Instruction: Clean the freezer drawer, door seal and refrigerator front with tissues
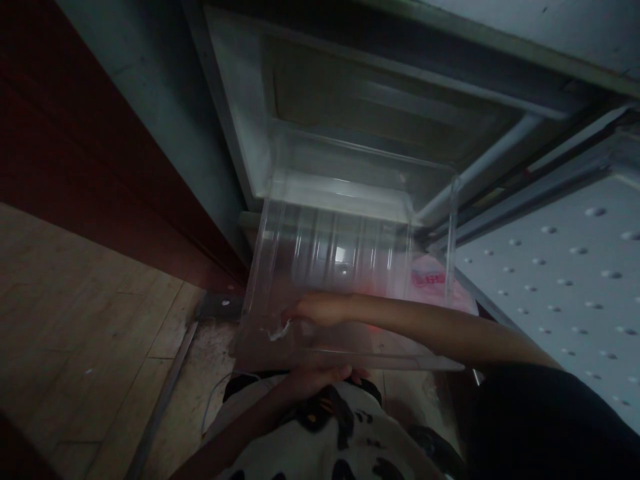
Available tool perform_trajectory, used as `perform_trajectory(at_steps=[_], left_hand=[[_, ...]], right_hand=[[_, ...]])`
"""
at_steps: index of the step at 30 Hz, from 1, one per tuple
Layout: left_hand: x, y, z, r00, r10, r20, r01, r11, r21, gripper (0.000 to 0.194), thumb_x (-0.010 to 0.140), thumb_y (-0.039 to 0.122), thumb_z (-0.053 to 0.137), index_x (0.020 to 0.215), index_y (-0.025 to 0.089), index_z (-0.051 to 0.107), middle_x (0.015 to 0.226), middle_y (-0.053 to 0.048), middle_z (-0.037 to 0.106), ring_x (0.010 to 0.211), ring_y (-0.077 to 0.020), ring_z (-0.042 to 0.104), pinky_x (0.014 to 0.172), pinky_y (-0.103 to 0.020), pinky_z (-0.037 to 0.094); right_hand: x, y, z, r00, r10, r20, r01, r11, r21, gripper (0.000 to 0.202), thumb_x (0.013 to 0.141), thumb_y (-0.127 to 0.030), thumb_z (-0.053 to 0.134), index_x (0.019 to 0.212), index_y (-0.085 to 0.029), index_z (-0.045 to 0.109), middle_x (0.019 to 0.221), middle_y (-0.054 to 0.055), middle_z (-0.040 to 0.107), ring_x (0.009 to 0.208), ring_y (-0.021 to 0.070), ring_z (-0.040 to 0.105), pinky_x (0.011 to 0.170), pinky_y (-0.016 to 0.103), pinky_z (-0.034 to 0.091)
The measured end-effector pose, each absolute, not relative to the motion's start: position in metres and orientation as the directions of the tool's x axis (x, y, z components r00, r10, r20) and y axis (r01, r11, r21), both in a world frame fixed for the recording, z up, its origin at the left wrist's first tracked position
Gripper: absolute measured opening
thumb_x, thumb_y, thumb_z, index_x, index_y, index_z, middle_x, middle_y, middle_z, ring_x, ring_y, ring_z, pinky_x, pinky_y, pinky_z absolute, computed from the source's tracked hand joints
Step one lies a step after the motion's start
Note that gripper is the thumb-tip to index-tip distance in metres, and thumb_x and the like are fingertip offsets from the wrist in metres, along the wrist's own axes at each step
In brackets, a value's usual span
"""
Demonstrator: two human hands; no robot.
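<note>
A clear plastic drawer (345, 363) with a ribbed base is pulled out towards me from a white fridge compartment (240, 113). My right hand (320, 308) reaches across from the right into the drawer. Its fingers are closed on a crumpled white tissue (278, 332), close to the drawer's left front part. Just below the front edge, my left hand (320, 381) lies low against my body, fingers stretched to the right and partly hidden. Whether it touches the drawer I cannot tell.
A white door with raised dots (560, 280) stands open on the right. Pink-and-white packaging (433, 277) shows through the drawer's right side. To the left are a dark red panel (125, 180) and a wooden floor (95, 320). A thin pale cable (213, 393) runs beside me.
</note>
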State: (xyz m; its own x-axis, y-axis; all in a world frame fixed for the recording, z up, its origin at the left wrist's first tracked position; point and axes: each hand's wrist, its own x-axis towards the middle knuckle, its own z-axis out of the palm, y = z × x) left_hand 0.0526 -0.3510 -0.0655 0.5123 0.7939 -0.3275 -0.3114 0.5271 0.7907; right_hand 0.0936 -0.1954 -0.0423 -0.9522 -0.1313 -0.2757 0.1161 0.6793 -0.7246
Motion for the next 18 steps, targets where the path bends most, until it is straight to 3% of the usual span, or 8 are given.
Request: perform_trajectory(at_steps=[6,10,15,18], left_hand=[[0.054,-0.347,-0.061,0.505,0.837,-0.211,-0.343,0.419,0.841,0.047,0.078,0.061,0.057,0.091,0.019,0.074,0.097,-0.007,0.074,0.099,-0.0267,0.065,0.097,-0.039,0.043],[0.056,-0.35,-0.066,0.523,0.817,-0.243,-0.335,0.459,0.823,0.048,0.082,0.059,0.054,0.101,0.02,0.073,0.106,-0.007,0.072,0.105,-0.0277,0.063,0.099,-0.042,0.043],[0.06,-0.353,-0.072,0.437,0.858,-0.269,-0.356,0.44,0.825,0.056,0.075,0.066,0.058,0.091,0.015,0.075,0.099,-0.011,0.074,0.101,-0.0301,0.065,0.096,-0.043,0.045],[0.061,-0.355,-0.074,0.4,0.839,-0.37,-0.288,0.498,0.818,0.061,0.07,0.071,0.06,0.092,0.015,0.075,0.095,-0.011,0.074,0.099,-0.0305,0.066,0.094,-0.043,0.045]], right_hand=[[0.106,-0.205,-0.008,-0.958,-0.18,-0.224,0.109,0.496,-0.862,0.031,0.09,-0.004,0.045,0.113,-0.011,0.065,0.113,0.01,0.07,0.103,0.0151,0.065,0.09,0.026,0.048],[0.112,-0.206,0.002,-0.953,-0.207,-0.221,0.132,0.372,-0.919,0.032,0.09,-0.003,0.044,0.115,-0.009,0.064,0.116,0.011,0.069,0.105,0.0136,0.064,0.092,0.024,0.047],[0.107,-0.199,-0.014,-0.945,-0.267,-0.188,0.065,0.409,-0.91,0.034,0.09,-0.002,0.042,0.115,-0.01,0.064,0.117,0.011,0.069,0.106,0.0143,0.064,0.092,0.025,0.046],[0.101,-0.193,-0.031,-0.94,-0.279,-0.194,0.035,0.488,-0.872,0.034,0.09,-0.002,0.044,0.114,-0.014,0.065,0.116,0.009,0.069,0.107,0.0146,0.064,0.092,0.027,0.046]])
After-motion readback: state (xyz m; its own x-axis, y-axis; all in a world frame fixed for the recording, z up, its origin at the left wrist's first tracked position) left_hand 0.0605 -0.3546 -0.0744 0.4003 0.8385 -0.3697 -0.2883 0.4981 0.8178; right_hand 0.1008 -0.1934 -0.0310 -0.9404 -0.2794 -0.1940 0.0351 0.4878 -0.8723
